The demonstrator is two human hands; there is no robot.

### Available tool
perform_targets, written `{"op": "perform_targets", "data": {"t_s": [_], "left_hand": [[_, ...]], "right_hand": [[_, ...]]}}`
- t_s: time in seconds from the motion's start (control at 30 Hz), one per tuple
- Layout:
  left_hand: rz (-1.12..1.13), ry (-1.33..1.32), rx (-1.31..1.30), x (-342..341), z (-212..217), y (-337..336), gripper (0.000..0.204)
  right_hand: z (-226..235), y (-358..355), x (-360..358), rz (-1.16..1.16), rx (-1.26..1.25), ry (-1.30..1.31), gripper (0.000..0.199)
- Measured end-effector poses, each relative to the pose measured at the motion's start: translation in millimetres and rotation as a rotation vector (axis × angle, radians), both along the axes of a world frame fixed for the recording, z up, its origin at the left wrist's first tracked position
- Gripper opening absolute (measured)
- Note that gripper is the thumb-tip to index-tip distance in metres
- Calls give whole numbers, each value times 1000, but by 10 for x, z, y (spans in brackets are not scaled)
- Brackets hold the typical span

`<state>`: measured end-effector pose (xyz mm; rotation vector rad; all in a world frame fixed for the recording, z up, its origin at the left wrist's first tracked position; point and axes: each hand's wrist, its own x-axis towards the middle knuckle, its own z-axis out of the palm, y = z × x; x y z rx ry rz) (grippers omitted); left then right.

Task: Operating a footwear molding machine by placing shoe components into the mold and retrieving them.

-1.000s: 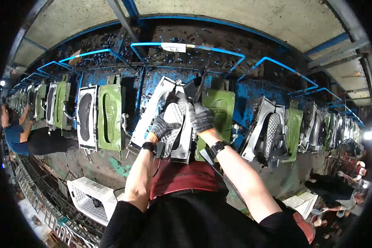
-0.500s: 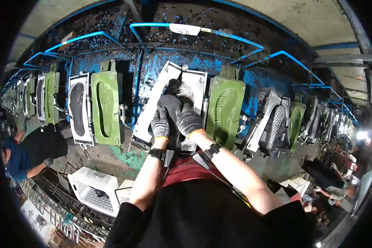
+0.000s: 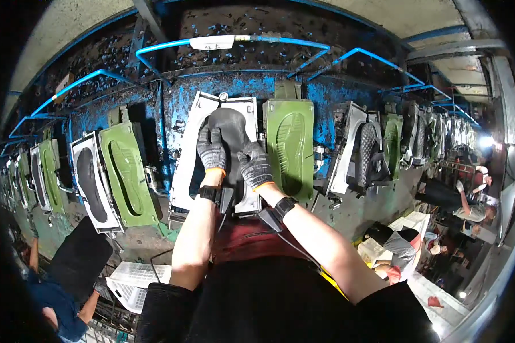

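A dark grey shoe sole (image 3: 229, 123) lies in the silver metal mould (image 3: 184, 166) in front of me, its rounded end at the mould's far end. The mould's frame has a split at its far edge. My left hand (image 3: 212, 153), in a grey knitted glove, rests on the sole's left side with fingers stretched and spread. On the sole's right side, lower down, my right hand (image 3: 255, 166) lies with its gloved fingers extended. Both palms face down, and the sole's near end is partly hidden between my wrists.
A green mould half (image 3: 292, 148) stands right of the silver one, another green half (image 3: 129, 171) to the left. More moulds line both sides. Blue pipe rails (image 3: 292, 43) run behind. A white crate (image 3: 133, 280) and a co-worker (image 3: 63, 303) are at lower left.
The sole has moved away from me to the mould's far end, covering the cavity that showed there. My hands have shifted along it, the right one now lower. The view has turned.
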<state>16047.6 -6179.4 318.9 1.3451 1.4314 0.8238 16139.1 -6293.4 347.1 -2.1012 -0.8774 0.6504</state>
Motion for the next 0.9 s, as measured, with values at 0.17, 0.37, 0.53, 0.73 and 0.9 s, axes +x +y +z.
{"op": "perform_targets", "data": {"t_s": [0.17, 0.37, 0.53, 0.73, 0.9], "left_hand": [[15, -33, -179, 94, -92, -73, 42], [-437, 775, 360, -681, -261, -669, 48], [-549, 1063, 229, -310, 380, -887, 52], [-383, 750, -150, -528, 400, -713, 46], [-529, 244, 14, -885, 451, -975, 53]], "right_hand": [[-58, -478, -28, 656, -600, -264, 25], [260, -889, -387, 661, -610, 98, 26], [562, -63, 182, 657, 78, -437, 43], [609, 929, 57, 1505, -35, -667, 20], [614, 949, -85, 1448, 45, -1068, 30]]}}
